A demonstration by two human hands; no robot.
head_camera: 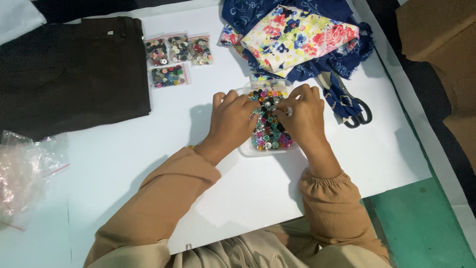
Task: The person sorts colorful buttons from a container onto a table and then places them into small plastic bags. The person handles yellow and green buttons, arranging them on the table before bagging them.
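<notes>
Buttons (268,130), a bright mix of colours heaped in a clear plastic tray (246,150) at the centre of the frame, are being picked through by a person working at a white table (124,159). The left hand (231,120) is lying over the tray's left edge with fingers curled down into the pile, while the right hand (304,115) is resting on its right side, fingertips bent and close together among the buttons; whether either hand is actually pinching one cannot be told from this angle. Sorting appears to be well under way but far from finished: four small bags of buttons (177,57) are already lying filled in the upper middle of the frame, yet the tray is remaining nearly full. Folded dark fabric (69,69) is lying at upper left, floral and blue printed cloth (302,34) at upper right with scissors (354,111) just below it, and empty clear bags (22,173) at the left edge.
</notes>
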